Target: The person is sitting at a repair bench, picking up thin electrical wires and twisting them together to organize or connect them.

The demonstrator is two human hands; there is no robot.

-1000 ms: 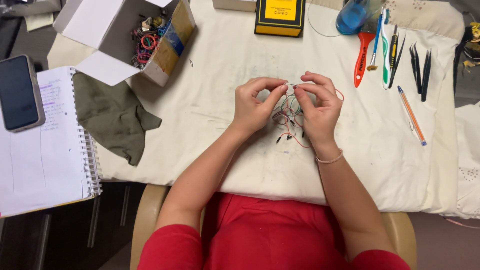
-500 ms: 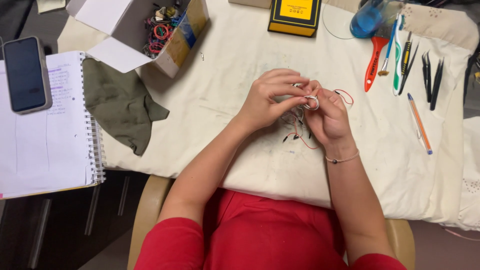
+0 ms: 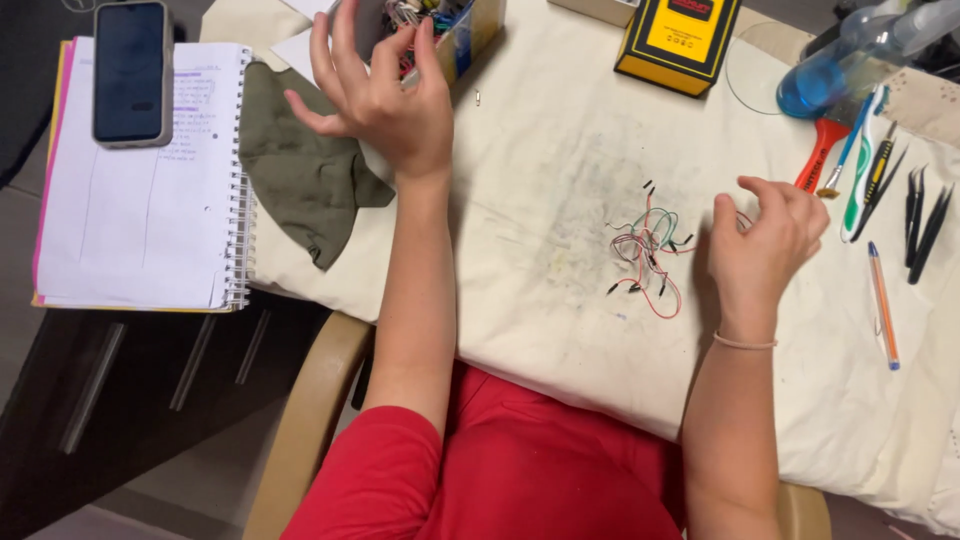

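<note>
My left hand point(image 3: 375, 95) is raised with its fingers spread, right in front of the open cardboard box point(image 3: 455, 30) of small parts at the table's top edge, and holds nothing. A tangle of thin red, green and white jumper wires point(image 3: 648, 255) lies on the stained white cloth point(image 3: 540, 200). My right hand point(image 3: 765, 250) rests just right of the tangle, fingers loosely curled. A thin reddish loop shows between its thumb and fingers; whether it grips that loop is unclear.
A phone point(image 3: 130, 70) lies on a spiral notebook point(image 3: 140, 210) at the left, beside an olive rag point(image 3: 300, 185). A yellow-and-black case point(image 3: 680, 40), blue bottle point(image 3: 830, 75), red-handled tool point(image 3: 818, 150), tweezers point(image 3: 920, 225) and orange pen point(image 3: 882, 300) line the far and right side.
Both hands were together working the wires. My left hand has now let go and reached up left to the cardboard box; the wire tangle lies on the cloth, my right hand beside it.
</note>
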